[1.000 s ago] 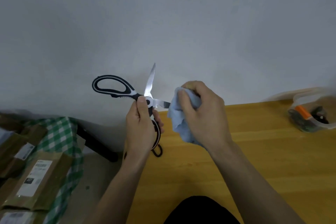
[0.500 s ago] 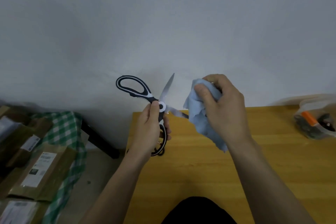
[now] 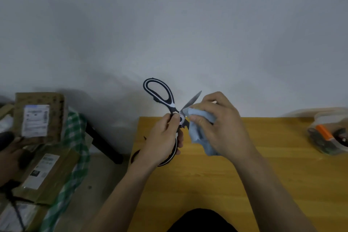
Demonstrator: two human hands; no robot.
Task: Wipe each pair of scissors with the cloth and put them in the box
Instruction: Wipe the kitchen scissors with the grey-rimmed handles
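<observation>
From the head camera, your left hand [image 3: 163,137] gripped the scissors [image 3: 170,117] by the lower handle, thumb and fingers curled around it just below the pivot. The scissors were held up above the near-left corner of the wooden table [image 3: 244,184], blades spread open: the free black-and-white handle loop pointed up and to the left against the grey wall [image 3: 169,24], and one blade tip stuck up and to the right past your other hand. A second dark loop showed below your left wrist, at the table's edge.

Your right hand [image 3: 222,126] clutched the light blue cloth [image 3: 199,130], fingers curled over it and thumb pinching it from the near side. The cloth was bunched against the blades right beside the pivot, hiding the lower blade; a loose fold hung down beneath your palm.

The clear plastic box [image 3: 327,135] sat on the table at the far right, well apart from your hands, with an orange-handled item [image 3: 323,132] and dark shapes inside; I could not tell what exactly they were.

Off the table to the left, cardboard parcels [image 3: 39,117] with labels lay on a green checked cloth [image 3: 75,137].
</observation>
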